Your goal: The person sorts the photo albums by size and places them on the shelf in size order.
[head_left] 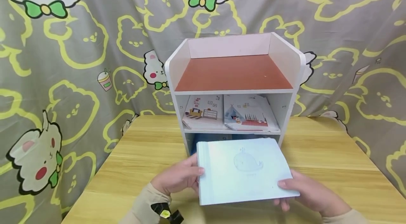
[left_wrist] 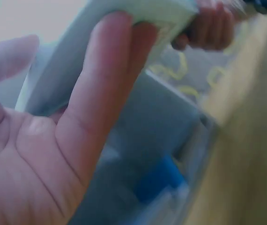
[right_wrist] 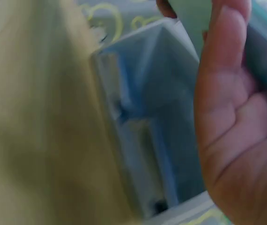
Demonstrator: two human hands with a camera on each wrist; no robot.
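Both of my hands hold a pale blue book (head_left: pixel 244 185) with a small whale drawn on its cover, tilted up in front of the shelf in the head view. At its left edge my left hand (head_left: pixel 181 175) grips with the thumb on the cover and the other fingers behind. My right hand (head_left: pixel 312 191) pinches the lower right corner, thumb on top. Each wrist view shows fingers under the book: the left hand (left_wrist: pixel 77 126) in one and the right hand (right_wrist: pixel 239 112) in the other. Behind the book, the shelf's bottom compartment is partly hidden.
A small white shelf (head_left: pixel 289 111) with a brown top board (head_left: pixel 234 72) stands on the wooden table (head_left: pixel 152 132). Two stacks of illustrated booklets (head_left: pixel 204 111) lie side by side in its middle compartment. Blue items (right_wrist: pixel 131 89) sit in the bottom one. A patterned curtain (head_left: pixel 111 41) hangs behind.
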